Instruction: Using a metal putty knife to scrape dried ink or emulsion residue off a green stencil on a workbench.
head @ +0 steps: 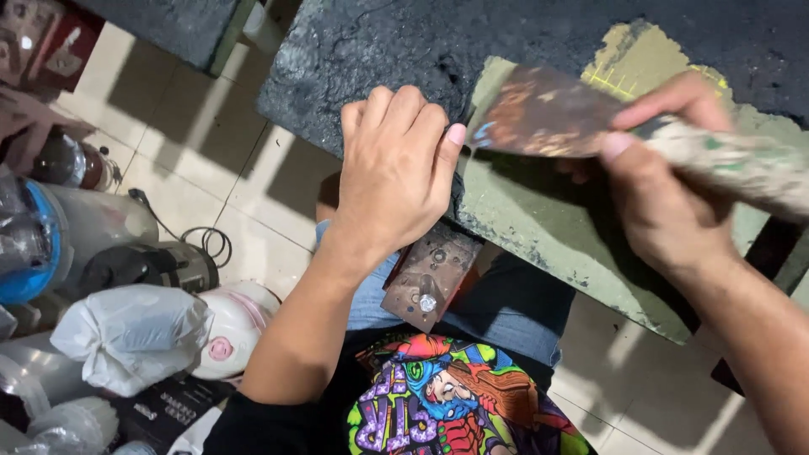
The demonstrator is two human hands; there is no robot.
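Closest in, the left hand [396, 173] presses flat, grasping nothing, on the dark crusted slab [379, 59] to steady it. Right of it, the right hand [657, 198] grips a rusty paint-caked scraper [548, 114], blade angled onto the slab's green edge.

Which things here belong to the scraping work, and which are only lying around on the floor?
In use:
- left hand pressing on the dark, paint-coated board
- right hand holding the rusty, paint-crusted scraper against the board

Lying about:
- white plastic bag
- clear bottle with blue cap
- white and pink rounded appliance
- black coiled cable
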